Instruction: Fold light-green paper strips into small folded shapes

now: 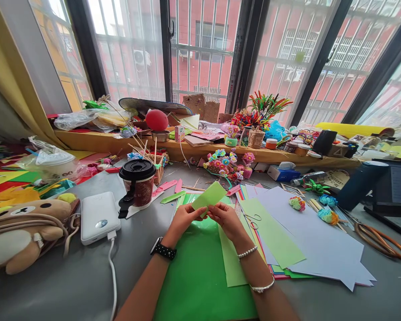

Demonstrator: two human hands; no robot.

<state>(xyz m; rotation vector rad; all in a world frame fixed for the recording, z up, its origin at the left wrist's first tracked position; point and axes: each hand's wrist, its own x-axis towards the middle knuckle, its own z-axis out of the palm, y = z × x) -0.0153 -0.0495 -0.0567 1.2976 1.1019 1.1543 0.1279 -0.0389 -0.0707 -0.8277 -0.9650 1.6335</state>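
Note:
Between both hands is a light green piece of paper [211, 194], raised above a shiny green sheet [197, 267] on the grey table. My left hand [186, 217] pinches its lower left edge. At the lower right edge, the fingers of my right hand [225, 217] are closed on the same paper. Just right of my right hand lie small scissors [253, 219], partly on light green paper strips [274, 234]. A stack of white paper [321, 243] spreads out farther right.
To the left stand a lidded coffee cup [137, 185], a white power bank [100, 217] with its cable, and a plush bear [26, 227]. Large scissors [382, 240] and a dark bottle [361, 185] are at right. Craft flowers [225, 165] line the back near the sill.

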